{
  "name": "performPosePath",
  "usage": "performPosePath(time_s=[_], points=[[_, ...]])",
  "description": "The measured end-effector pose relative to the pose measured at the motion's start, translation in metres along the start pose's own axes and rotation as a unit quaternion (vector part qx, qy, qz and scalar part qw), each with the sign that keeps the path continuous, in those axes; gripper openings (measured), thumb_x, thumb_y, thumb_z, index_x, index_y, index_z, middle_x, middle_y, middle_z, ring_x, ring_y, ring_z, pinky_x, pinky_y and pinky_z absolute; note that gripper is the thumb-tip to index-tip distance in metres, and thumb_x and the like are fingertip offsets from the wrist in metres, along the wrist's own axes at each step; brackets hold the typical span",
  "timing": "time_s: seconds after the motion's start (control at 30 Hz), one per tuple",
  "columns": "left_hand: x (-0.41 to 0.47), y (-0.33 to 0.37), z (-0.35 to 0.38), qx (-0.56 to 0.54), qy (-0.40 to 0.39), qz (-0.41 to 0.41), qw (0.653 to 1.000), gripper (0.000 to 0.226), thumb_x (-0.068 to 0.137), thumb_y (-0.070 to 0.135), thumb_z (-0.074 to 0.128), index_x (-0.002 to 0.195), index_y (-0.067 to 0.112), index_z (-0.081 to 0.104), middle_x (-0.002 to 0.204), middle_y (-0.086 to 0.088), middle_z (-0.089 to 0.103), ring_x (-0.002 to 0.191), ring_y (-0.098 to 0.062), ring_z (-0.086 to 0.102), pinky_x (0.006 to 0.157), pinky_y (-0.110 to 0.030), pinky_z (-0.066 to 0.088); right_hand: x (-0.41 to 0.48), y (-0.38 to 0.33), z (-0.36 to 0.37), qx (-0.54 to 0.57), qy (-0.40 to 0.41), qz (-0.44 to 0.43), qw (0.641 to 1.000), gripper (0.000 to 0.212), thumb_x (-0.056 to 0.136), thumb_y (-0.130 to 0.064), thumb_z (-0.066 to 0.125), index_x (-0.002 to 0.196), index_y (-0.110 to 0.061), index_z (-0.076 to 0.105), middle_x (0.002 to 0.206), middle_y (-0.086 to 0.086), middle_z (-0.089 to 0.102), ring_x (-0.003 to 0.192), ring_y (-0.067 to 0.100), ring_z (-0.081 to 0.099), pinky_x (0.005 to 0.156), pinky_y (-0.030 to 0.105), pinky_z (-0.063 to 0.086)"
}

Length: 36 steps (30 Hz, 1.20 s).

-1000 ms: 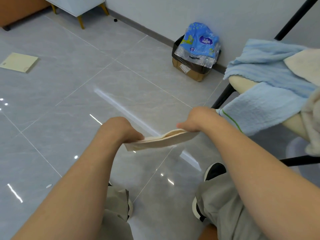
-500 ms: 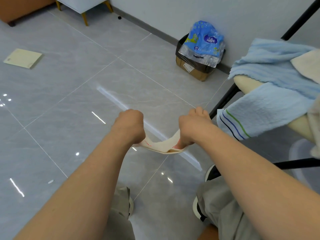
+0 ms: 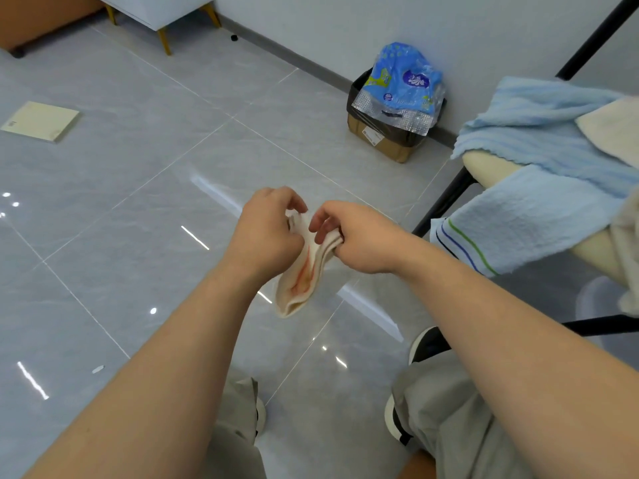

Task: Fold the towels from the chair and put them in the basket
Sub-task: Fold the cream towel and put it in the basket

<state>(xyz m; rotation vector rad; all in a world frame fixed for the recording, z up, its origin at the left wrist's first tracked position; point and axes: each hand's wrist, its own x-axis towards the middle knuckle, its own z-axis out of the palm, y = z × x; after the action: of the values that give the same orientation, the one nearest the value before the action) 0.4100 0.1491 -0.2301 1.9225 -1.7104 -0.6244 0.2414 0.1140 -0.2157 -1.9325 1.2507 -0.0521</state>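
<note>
A small cream towel (image 3: 300, 281) with an orange pattern hangs doubled over in mid-air above the floor. My left hand (image 3: 266, 233) and my right hand (image 3: 359, 236) pinch its upper ends, close together. Its folded loop droops below them. On the chair (image 3: 484, 164) at the right lie light blue towels (image 3: 532, 140), one with striped edge (image 3: 518, 219) hanging over the seat, and cream towels (image 3: 615, 129) near the frame edge. No basket is in view.
A cardboard box (image 3: 383, 143) with a blue plastic package (image 3: 401, 84) stands against the wall. A flat cream board (image 3: 39, 121) lies on the tiled floor at the left. A white cabinet on gold legs (image 3: 162, 15) stands at the back.
My hands have come together from being apart, bringing the towel's two ends to meet. The towel went from stretched flat to sagging, then folded in half and hanging.
</note>
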Motion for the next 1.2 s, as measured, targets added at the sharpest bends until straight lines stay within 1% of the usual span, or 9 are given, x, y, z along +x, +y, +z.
performPosePath(time_s=[0.1, 0.17, 0.27, 0.43, 0.53, 0.67, 0.87, 1.07, 1.2], points=[[-0.001, 0.007, -0.004, -0.100, 0.031, -0.076, 0.992, 0.028, 0.079, 0.009, 0.066, 0.103, 0.022, 0.061, 0.097, 0.007, 0.067, 0.077, -0.006, 0.067, 0.070, -0.026, 0.055, 0.006, 0.004, 0.004, 0.007, 0.062, -0.034, 0.997, 0.026, 0.087, -0.007, 0.062, 0.101, -0.030, 0.061, 0.094, -0.010, 0.069, 0.087, 0.011, 0.063, 0.081, 0.034, 0.055], [-0.001, 0.011, -0.009, -0.182, 0.013, -0.123, 0.975, 0.036, 0.074, 0.009, 0.078, 0.103, 0.020, 0.062, 0.089, 0.005, 0.071, 0.077, -0.009, 0.070, 0.076, -0.033, 0.060, 0.006, 0.005, 0.004, 0.023, 0.096, -0.052, 0.994, 0.018, 0.088, -0.016, 0.070, 0.096, -0.030, 0.061, 0.086, -0.010, 0.067, 0.080, 0.009, 0.062, 0.077, 0.031, 0.053], [-0.002, 0.015, -0.015, -0.242, -0.017, -0.155, 0.958, 0.046, 0.067, 0.018, 0.090, 0.104, 0.020, 0.063, 0.087, 0.003, 0.076, 0.078, -0.010, 0.073, 0.077, -0.033, 0.060, 0.006, 0.006, 0.002, 0.025, 0.131, -0.071, 0.989, 0.015, 0.087, -0.026, 0.075, 0.095, -0.027, 0.062, 0.082, -0.012, 0.064, 0.074, 0.004, 0.059, 0.070, 0.025, 0.048], [-0.004, 0.017, -0.017, -0.265, -0.027, -0.150, 0.952, 0.040, 0.069, 0.011, 0.088, 0.101, 0.017, 0.065, 0.085, 0.003, 0.077, 0.082, -0.013, 0.074, 0.084, -0.038, 0.060, 0.005, 0.007, 0.001, -0.042, 0.137, -0.092, 0.985, 0.014, 0.090, -0.036, 0.071, 0.096, -0.029, 0.061, 0.083, -0.014, 0.061, 0.078, 0.011, 0.056, 0.070, 0.032, 0.047], [-0.004, 0.017, -0.018, -0.267, -0.035, -0.146, 0.952, 0.037, 0.072, 0.004, 0.085, 0.101, 0.015, 0.064, 0.085, 0.002, 0.078, 0.083, -0.014, 0.074, 0.085, -0.035, 0.060, 0.004, 0.008, 0.001, -0.034, 0.153, -0.102, 0.982, 0.020, 0.089, -0.035, 0.073, 0.099, -0.026, 0.059, 0.081, -0.014, 0.059, 0.073, 0.006, 0.054, 0.064, 0.024, 0.040], [-0.005, 0.020, -0.021, -0.259, -0.051, -0.138, 0.955, 0.038, 0.075, 0.002, 0.083, 0.104, 0.015, 0.064, 0.085, 0.005, 0.078, 0.082, -0.008, 0.074, 0.080, -0.028, 0.057, 0.002, 0.007, -0.002, 0.000, 0.147, -0.086, 0.985, 0.039, 0.086, -0.035, 0.078, 0.114, -0.030, 0.050, 0.082, -0.010, 0.063, 0.075, 0.003, 0.059, 0.065, 0.020, 0.044], [-0.006, 0.023, -0.023, -0.259, -0.068, -0.134, 0.954, 0.040, 0.075, 0.012, 0.087, 0.107, 0.020, 0.064, 0.087, 0.006, 0.078, 0.083, -0.009, 0.074, 0.086, -0.037, 0.059, 0.000, 0.009, -0.006, -0.009, 0.139, -0.076, 0.987, 0.036, 0.086, -0.038, 0.078, 0.112, -0.029, 0.056, 0.084, -0.010, 0.067, 0.076, 0.002, 0.062, 0.066, 0.018, 0.048], [-0.008, 0.024, -0.023, -0.262, -0.051, -0.139, 0.954, 0.042, 0.073, 0.017, 0.088, 0.106, 0.023, 0.062, 0.087, 0.007, 0.078, 0.083, -0.008, 0.074, 0.086, -0.036, 0.058, 0.001, 0.009, -0.002, 0.031, 0.136, -0.092, 0.986, 0.032, 0.087, -0.031, 0.077, 0.111, -0.031, 0.055, 0.084, -0.007, 0.072, 0.080, 0.005, 0.068, 0.079, 0.035, 0.060], [-0.009, 0.026, -0.023, -0.261, -0.056, -0.142, 0.953, 0.042, 0.073, 0.014, 0.088, 0.104, 0.022, 0.061, 0.087, 0.007, 0.078, 0.083, -0.008, 0.074, 0.084, -0.037, 0.058, 0.002, 0.012, 0.000, 0.020, 0.129, -0.094, 0.987, 0.030, 0.093, -0.026, 0.070, 0.118, -0.033, 0.053, 0.093, -0.008, 0.073, 0.087, 0.009, 0.068, 0.083, 0.036, 0.059]])
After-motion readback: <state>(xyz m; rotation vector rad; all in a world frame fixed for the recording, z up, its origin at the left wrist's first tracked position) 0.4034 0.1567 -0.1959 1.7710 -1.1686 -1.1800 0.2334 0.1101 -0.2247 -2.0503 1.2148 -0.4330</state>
